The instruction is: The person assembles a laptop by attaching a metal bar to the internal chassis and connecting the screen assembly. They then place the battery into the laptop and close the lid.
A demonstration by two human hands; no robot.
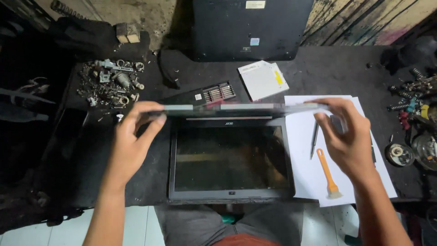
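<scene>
At the centre of the frame, the left hand (129, 143) and right hand (348, 136) each close their fingers on an end of the laptop (230, 157), holding its upper half edge-on above the screen lying on the dark tabletop (318, 73). An orange brush (328, 175) lies on white paper (305, 150) at right.

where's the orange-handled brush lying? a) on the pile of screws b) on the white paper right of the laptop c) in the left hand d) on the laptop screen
b: the orange-handled brush lies on the white paper right of the laptop, below the right hand.
</scene>
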